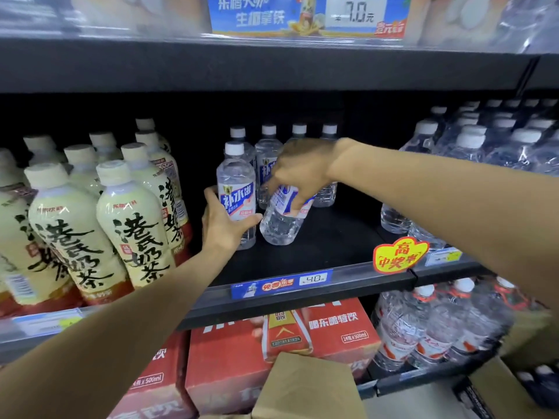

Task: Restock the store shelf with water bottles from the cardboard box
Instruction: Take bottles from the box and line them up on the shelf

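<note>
One head-worn wide-angle view, close to the shelf [302, 252]

It faces forward and slightly down into the middle tier, near enough that both forearms reach in from the lower corners; edges bend.

A: The right hand [298, 170] covers the neck and cap of the tilted bottle [282, 220], and one rear bottle behind it.

B: The cardboard box [305, 388] is cut off at the bottom edge; the top shelf's goods [136, 10] are blurred.

A: The price tag [313, 279] is barely legible.

red carton [348, 334] — "500ml", price tag [313, 279] — "40"
</note>
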### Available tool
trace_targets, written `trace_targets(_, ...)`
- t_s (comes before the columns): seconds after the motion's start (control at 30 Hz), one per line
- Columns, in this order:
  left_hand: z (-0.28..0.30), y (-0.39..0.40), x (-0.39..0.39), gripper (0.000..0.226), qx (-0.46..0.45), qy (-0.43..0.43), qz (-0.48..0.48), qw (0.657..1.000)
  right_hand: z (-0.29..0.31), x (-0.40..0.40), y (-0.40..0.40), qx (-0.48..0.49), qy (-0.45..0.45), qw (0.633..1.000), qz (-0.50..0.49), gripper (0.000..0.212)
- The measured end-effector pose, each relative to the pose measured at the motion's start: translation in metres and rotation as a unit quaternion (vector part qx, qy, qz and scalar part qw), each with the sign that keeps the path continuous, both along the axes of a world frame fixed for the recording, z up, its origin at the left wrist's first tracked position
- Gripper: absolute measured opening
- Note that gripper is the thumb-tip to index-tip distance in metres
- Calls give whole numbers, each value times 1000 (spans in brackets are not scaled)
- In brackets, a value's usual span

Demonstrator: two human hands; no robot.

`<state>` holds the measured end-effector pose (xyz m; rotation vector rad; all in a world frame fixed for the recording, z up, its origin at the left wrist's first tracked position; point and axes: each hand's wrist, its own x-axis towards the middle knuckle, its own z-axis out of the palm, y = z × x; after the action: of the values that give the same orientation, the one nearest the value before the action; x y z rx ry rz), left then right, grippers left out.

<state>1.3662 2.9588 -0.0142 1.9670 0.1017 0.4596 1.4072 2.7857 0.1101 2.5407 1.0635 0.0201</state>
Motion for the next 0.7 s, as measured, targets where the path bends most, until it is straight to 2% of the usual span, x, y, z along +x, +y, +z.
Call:
trace_targets(0.17, 0, -5, -4, 81, -1, -4, -34, 999, 0, 5, -14, -13, 20, 1000, -7, 57)
trace_targets(0.27, -1, -6, -7, 81, -5, -7, -35, 999, -40, -5, -22, -62, 75, 992, -81, 88)
trace_targets(0.33, -2, -6, -7, 83, -2, -12, -32, 999, -69, -12, -37, -67, 79, 986, -129, 102)
trace_targets(0.5, -4, -8, -4, 86, 9, -21, -40, 999, -66, -1, -65, -14, 79, 987, -140, 97)
trace_targets(0.7, -4, -12, 0, 87, 20, -24, -50, 998, -83, 10, -93, 5, -5, 978, -206, 92)
